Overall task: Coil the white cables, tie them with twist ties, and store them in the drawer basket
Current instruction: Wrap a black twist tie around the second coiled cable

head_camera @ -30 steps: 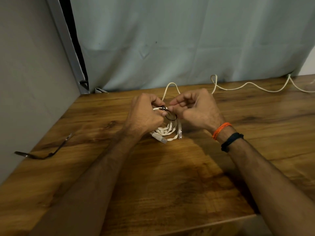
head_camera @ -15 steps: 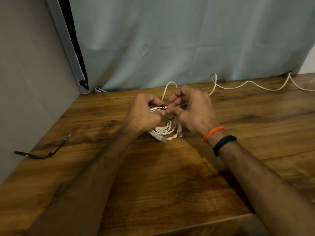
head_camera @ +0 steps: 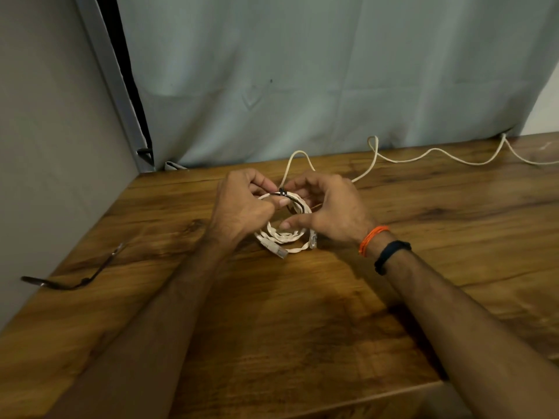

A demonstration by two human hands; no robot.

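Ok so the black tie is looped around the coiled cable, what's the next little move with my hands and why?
Probably draw the black tie tight. It still stands in a loose loop around the top of the coiled cable, with the left hand pinching it and the right hand cupping the coil. Snugging it should keep the turns from springing apart.

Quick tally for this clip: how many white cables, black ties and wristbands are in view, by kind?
White cables: 2, the coiled cable and the loose cable.
Black ties: 2, the tie on the coil and the spare tie.
Wristbands: 2, the orange band and the black band.
Total: 6
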